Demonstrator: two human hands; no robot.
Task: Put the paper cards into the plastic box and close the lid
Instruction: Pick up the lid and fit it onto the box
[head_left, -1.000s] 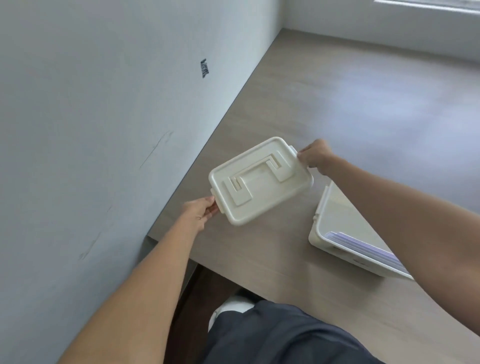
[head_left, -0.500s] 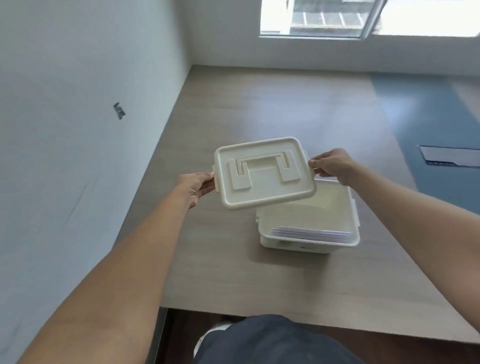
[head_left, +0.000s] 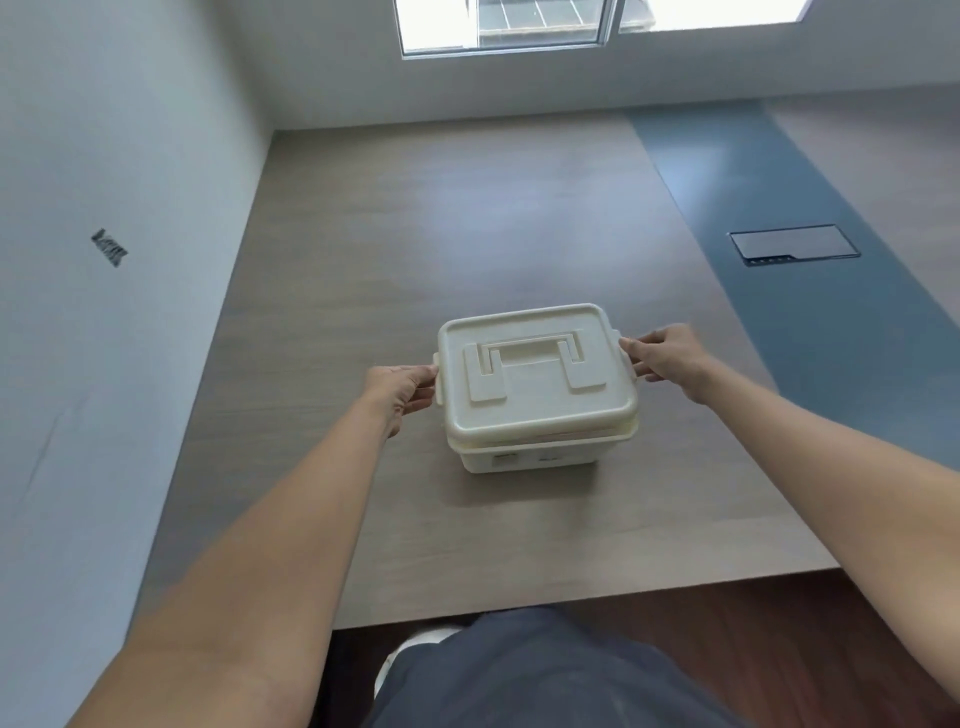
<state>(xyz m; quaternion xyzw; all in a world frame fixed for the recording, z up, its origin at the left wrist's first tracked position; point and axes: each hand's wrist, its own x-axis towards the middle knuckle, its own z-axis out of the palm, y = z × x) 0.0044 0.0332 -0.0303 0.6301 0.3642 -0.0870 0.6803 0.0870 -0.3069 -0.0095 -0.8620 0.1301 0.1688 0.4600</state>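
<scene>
A cream plastic box (head_left: 530, 457) stands on the wooden table (head_left: 415, 234). Its cream lid (head_left: 535, 379), with a flat fold-down handle on top, lies over the box's rim. My left hand (head_left: 402, 389) pinches the lid's left side clip. My right hand (head_left: 667, 358) pinches the right side clip. The paper cards are hidden under the lid.
A white wall (head_left: 104, 260) runs close along the table's left side. A blue strip (head_left: 769, 218) with a dark cable hatch (head_left: 795, 244) lies to the right. The table's near edge is just in front of my lap.
Both hands carried the lid from the left, over the open box, and lowered it onto the rim. The cards, seen in the box before, are now covered.
</scene>
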